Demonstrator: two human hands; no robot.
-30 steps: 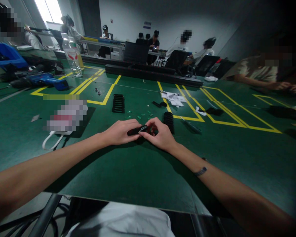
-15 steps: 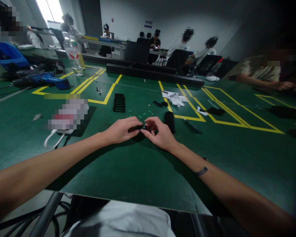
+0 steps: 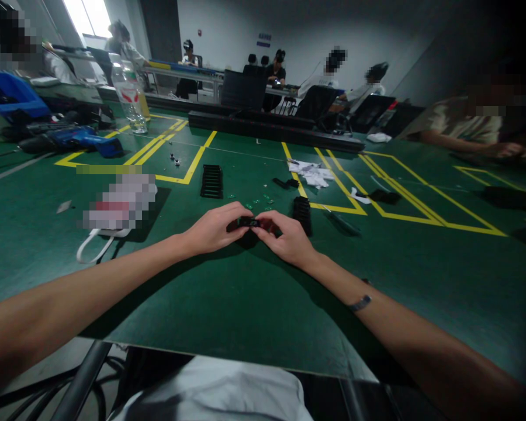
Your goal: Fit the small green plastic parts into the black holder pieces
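Between my two hands, a little above the green table, is a small black plastic part (image 3: 248, 222); its exact kind does not show. My left hand (image 3: 217, 227) grips its left end between thumb and fingers. At its right end, my right hand (image 3: 284, 234) pinches it with thumb and fingertips. Just beyond my hands lie several small green circuit boards (image 3: 258, 204). A row of black slotted parts (image 3: 212, 181) lies further off to the left. Beside my right hand stands another row of black parts (image 3: 302, 215).
A white box with a cord loop (image 3: 123, 204) lies left, with a blue power drill (image 3: 76, 141) and water bottle (image 3: 131, 102) behind it. White paper scraps (image 3: 313, 173) and a dark screwdriver-like tool (image 3: 342, 222) lie right. A co-worker's hands (image 3: 519, 153) are at far right.
The black part has tilted slightly and shows more of its length between my hands. My left hand has risen slightly; both hands keep their hold.
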